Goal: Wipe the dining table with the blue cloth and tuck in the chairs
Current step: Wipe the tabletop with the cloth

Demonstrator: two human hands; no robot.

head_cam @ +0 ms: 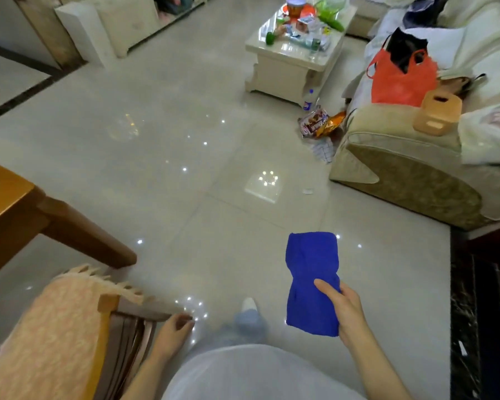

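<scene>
Head view, looking down on a glossy pale tiled floor [156,125] that mirrors small points of light. The right hand [345,310] grips the blue cloth [311,272], a folded terry rectangle held in the air above the floor, thumb laid across its pinched middle and fingers curled behind; the cloth flares out wide again above the grip. The left hand [172,332] hangs with fingers loosely curled just beside the end of the top rail of a wooden slat-backed chair [122,321]; whether it touches the rail cannot be told. A peach woven cover [46,327] with a fringed edge lies on the chair. At the left edge shows one corner of the dining counter [3,203], orange-brown polished wood on a thick square leg [90,235], well apart from the cloth. At the right stands a beige upholstered sofa [401,174], whose arm bears a light wooden tissue box [438,112] and an orange plastic bag [399,82]. Snack packets [318,124] lie on the floor at the sofa's near corner.
</scene>
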